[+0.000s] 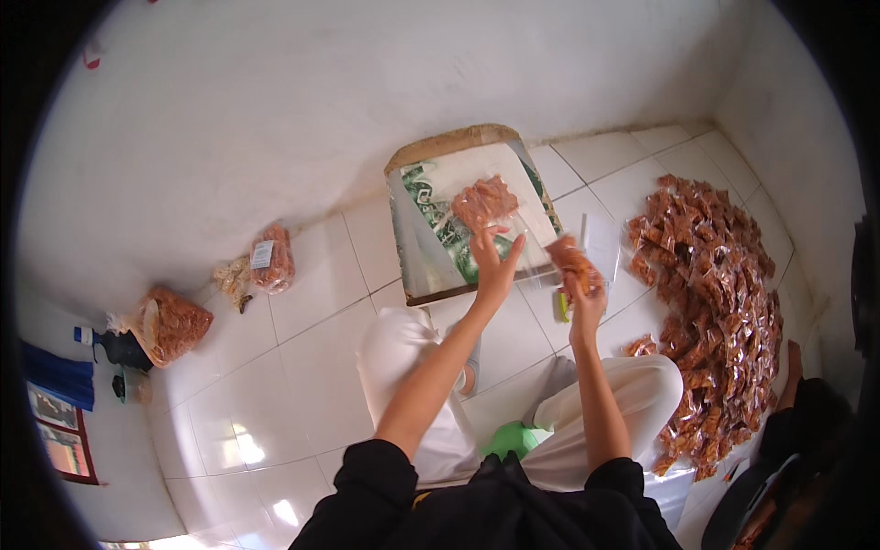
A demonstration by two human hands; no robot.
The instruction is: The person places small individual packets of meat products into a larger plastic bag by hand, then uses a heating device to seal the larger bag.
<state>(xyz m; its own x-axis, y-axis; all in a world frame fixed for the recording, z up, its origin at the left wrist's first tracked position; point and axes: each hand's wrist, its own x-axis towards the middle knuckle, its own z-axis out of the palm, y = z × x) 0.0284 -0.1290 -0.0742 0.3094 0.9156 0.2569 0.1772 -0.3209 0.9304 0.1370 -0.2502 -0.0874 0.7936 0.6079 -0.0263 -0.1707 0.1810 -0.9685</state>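
Observation:
My right hand [584, 295] is closed around a small clear plastic packet of reddish-brown snack pieces [572, 260], held above the floor just right of a low board or stool. Over that low surface [433, 271], covered with a white and green printed sheet, my left hand [496, 258] has its thumb and fingers apart. Its fingertips are at the lower edge of another snack packet [485, 201] lying there; whether they press on it I cannot tell. Clear plastic [533, 240] lies between my hands. A yellow-green and red tool [564, 304] is partly visible below my right hand.
A large heap of filled packets [722, 323] covers the floor at right, with a person's arm [794, 371] beside it. Clear plastic sheets [600, 240] lie near the heap. Larger bags of snacks [172, 326] [273, 261] stand by the left wall. A green object [510, 440] lies between my legs.

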